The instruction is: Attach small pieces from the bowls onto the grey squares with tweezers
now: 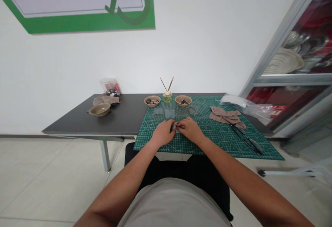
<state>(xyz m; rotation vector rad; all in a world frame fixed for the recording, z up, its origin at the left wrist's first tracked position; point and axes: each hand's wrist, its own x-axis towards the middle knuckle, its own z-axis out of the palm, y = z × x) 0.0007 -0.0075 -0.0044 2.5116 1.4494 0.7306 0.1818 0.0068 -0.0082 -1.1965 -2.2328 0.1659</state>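
Now 2 hands (176,132), 1 grey pouch (175,126), 3 bowls (152,101)

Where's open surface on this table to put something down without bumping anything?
Bare dark tabletop lies between the tan empty bowl and the green cutting mat. The mat's near-right corner, below the beige cloth, is partly free beside the black tool. It is crowded around both hands.

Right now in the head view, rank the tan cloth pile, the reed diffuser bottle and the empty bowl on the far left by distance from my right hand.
From the right hand:
1. Reed diffuser bottle, behind the hand, at the mat's back edge.
2. Tan cloth pile, off to the right on the mat; near the bottle's distance, slightly farther.
3. Empty bowl, far left on the dark table.
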